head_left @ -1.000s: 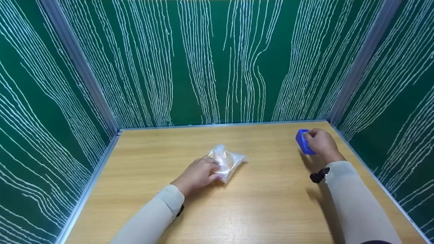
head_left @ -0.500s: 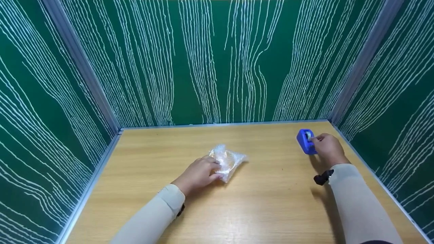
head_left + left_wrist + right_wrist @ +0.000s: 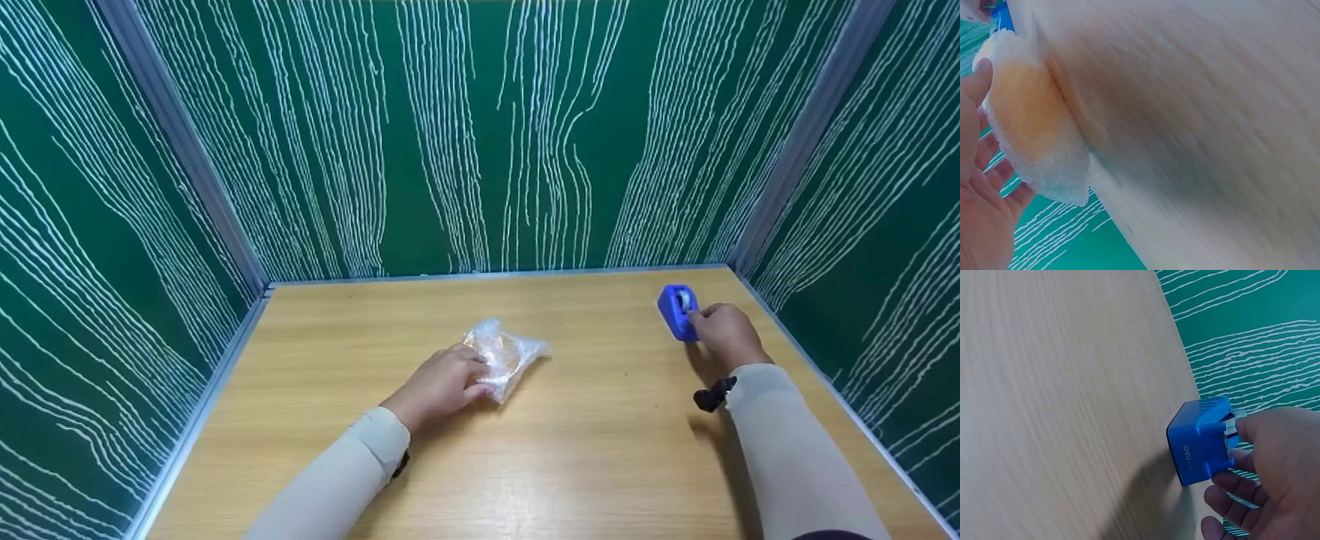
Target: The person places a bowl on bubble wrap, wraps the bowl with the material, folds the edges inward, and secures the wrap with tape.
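Note:
A clear bubble-wrap packet (image 3: 506, 358) with something orange-tinted inside lies on the table, left of centre in the head view. My left hand (image 3: 442, 380) holds its near left side; in the left wrist view the thumb lies on one face of the packet (image 3: 1030, 109), with the fingers partly hidden behind. At the table's far right stands a blue tape dispenser (image 3: 673, 319), marked "deli" in the right wrist view. My right hand (image 3: 726, 335) is at its front, thumb and index finger pinching the end of the clear tape (image 3: 1231, 426). The other fingers are loosely bent below.
The wooden table (image 3: 360, 315) is bounded by green walls (image 3: 420, 187) with white wavy lines and grey metal frame posts (image 3: 802, 142). The right wall rises close beside the dispenser and my right hand.
My right hand drew back slightly to the right from over the dispenser, so its tape roll now shows. It has since lowered a little toward the front. The left hand and packet stay still.

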The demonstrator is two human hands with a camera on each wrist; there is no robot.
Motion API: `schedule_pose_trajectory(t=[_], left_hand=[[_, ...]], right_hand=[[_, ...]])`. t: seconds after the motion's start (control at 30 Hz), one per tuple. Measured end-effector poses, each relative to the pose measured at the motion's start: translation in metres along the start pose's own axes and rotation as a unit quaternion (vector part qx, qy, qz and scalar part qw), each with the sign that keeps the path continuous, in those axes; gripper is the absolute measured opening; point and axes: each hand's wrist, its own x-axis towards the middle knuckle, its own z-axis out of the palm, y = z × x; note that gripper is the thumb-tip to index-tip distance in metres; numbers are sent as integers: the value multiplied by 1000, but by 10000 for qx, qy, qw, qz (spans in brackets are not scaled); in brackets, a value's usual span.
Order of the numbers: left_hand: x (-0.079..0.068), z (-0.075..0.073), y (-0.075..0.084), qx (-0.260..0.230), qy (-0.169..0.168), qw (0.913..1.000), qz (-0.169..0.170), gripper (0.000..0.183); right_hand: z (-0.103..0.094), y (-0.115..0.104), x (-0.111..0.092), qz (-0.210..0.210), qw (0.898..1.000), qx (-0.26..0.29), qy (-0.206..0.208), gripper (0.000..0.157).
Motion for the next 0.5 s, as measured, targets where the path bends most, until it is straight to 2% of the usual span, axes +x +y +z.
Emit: schedule_pose_trajectory(t=[0.37,0.5], left_hand=[[0,-1,0,-68,-45,9999,-110,50],[0,0,0,-64,-44,9999,-76,49]], right_hand=[[5,-2,-2,-42,10000,15,-32,76],[6,-5,-2,65,9999,123,-1,76]])
